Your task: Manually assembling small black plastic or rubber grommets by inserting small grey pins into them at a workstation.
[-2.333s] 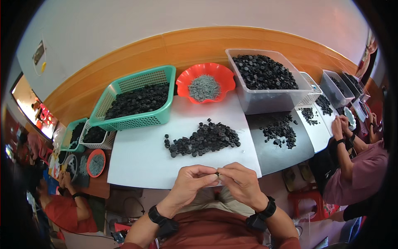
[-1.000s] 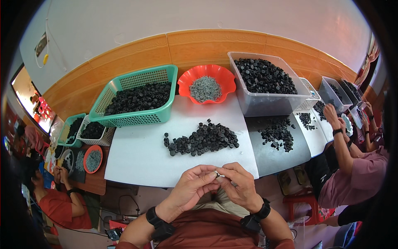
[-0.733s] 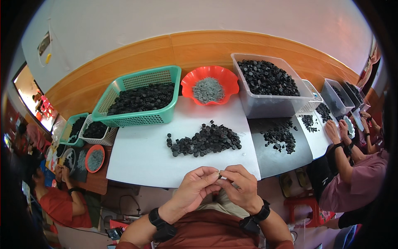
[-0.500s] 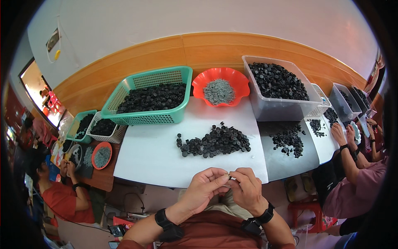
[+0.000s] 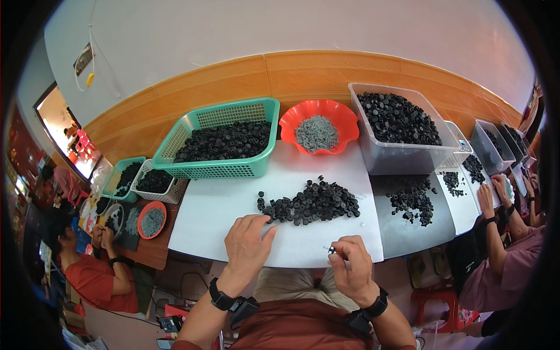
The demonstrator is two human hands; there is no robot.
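My left hand (image 5: 248,242) reaches over the near left end of a loose pile of small round black plastic pieces (image 5: 318,202). Its thumb stands apart from the fingers, and the fingertips are at the edge of the pile, partly hidden behind the hand. Closer to me, at the table's front edge, my right hand (image 5: 356,268) pinches a small black plastic piece with a thin silvery screw (image 5: 330,249) pointing out to the left. Both hands are apart.
Behind the pile stand a green basket (image 5: 219,171) of black pieces, a red scalloped bowl (image 5: 287,125) of grey screws and a clear plastic bin (image 5: 402,153) of black pieces. More pieces (image 5: 413,201) lie on a dark board. Co-workers sit left and right.
My hands were together at the table edge and have separated. The left went forward and left to the pile; the right moved slightly right, keeping the small piece and screw.
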